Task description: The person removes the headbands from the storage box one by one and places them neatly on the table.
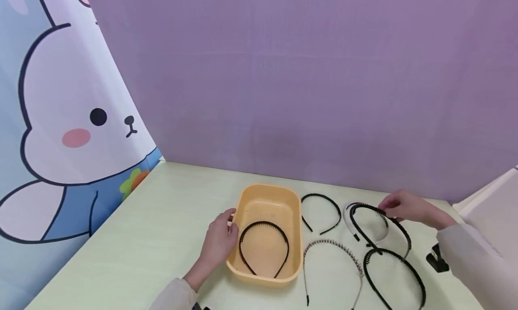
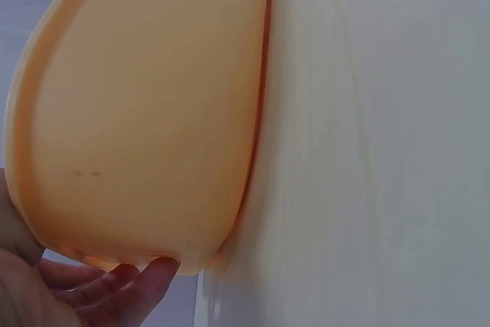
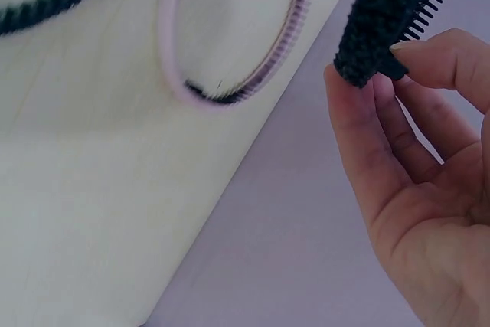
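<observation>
My right hand (image 1: 404, 206) pinches a dark fuzzy headband (image 3: 387, 21) with comb teeth between thumb and fingers, raised over the table's back right. A white headband (image 3: 167, 36) with dark teeth lies below it. My left hand (image 1: 220, 238) grips the left side of a yellow plastic basin (image 1: 299, 251), the thumb at its rim and the fingers on its outer wall (image 2: 138, 151). A thin black toothed headband (image 1: 265, 223) lies inside the basin, its arch toward the back.
Right of the basin lie a thin black headband (image 1: 339, 208), a light zigzag headband (image 1: 333, 242) with dark teeth and a thick black headband (image 1: 417, 276). A small black object (image 1: 437, 259) is by my right sleeve. A purple cloth (image 1: 283, 85) hangs behind the table.
</observation>
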Motion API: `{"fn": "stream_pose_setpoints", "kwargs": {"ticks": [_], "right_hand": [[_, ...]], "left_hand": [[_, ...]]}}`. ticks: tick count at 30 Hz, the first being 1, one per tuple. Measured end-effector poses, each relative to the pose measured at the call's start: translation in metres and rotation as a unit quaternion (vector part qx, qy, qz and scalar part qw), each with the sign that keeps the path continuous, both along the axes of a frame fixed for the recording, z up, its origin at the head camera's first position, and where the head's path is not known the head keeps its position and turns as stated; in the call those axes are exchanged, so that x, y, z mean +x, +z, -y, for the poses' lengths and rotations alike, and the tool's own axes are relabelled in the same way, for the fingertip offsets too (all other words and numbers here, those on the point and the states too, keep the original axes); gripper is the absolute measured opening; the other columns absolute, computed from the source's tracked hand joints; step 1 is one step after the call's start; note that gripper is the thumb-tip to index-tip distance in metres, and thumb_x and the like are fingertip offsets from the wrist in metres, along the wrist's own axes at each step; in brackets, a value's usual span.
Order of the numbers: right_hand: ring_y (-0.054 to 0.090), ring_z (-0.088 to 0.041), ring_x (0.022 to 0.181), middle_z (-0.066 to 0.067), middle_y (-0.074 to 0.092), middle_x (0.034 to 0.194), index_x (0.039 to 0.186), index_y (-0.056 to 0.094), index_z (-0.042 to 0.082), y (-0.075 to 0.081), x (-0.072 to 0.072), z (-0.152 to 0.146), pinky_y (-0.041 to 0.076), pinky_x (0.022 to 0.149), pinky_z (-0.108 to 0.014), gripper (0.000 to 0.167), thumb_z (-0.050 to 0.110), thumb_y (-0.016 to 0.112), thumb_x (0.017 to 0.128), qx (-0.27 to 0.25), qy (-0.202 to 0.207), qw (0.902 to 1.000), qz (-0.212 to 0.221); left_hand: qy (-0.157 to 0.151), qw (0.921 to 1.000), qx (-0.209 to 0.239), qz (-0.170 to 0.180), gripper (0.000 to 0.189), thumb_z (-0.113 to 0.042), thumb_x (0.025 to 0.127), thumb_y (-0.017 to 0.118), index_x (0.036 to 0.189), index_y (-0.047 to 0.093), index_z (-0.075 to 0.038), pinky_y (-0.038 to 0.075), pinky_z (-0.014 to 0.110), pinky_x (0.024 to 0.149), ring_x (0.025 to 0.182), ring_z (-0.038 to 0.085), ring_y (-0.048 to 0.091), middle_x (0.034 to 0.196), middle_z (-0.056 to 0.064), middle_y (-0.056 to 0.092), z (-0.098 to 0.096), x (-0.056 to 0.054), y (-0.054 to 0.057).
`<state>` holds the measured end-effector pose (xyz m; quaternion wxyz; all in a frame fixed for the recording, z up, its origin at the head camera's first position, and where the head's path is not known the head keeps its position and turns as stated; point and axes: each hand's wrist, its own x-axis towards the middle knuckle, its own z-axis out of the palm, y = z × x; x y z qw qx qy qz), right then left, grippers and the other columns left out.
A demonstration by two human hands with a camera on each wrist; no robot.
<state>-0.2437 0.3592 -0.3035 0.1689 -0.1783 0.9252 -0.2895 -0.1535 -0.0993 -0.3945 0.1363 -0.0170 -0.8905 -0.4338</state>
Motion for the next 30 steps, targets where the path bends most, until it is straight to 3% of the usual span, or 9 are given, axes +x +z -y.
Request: {"fn": "stream_pose_setpoints", "kwargs": {"ticks": [21, 30], "right_hand": [[0.054, 0.007, 0.076, -0.023, 0.066, 0.101, 0.108, 0.058, -0.019, -0.018, -0.003, -0.064, 0.054, 0.064, -0.026, 0.03, 0.002, 0.053, 0.088, 0.045, -0.04, 0.9972, -0.045], [0.052, 0.011, 0.075, -0.005, 0.069, 0.093, 0.107, 0.057, -0.021, -0.027, -0.001, -0.094, 0.054, 0.065, -0.025, 0.031, 0.003, 0.055, 0.089, 0.055, -0.071, 0.9947, -0.05]], "left_hand": [[-0.005, 0.9999, -0.003, -0.011, 0.037, -0.002, 0.089, 0.051, 0.125, 0.054, 0.008, 0.044, 0.021, 0.052, 0.069, 0.013, 0.057, 0.103, 0.02, 0.064, -0.001, 0.004, 0.0], [-0.004, 0.9999, -0.003, -0.01, 0.037, -0.002, 0.09, 0.051, 0.125, 0.054, 0.008, 0.043, 0.02, 0.051, 0.068, 0.013, 0.057, 0.103, 0.021, 0.064, -0.002, 0.006, 0.001]]}}
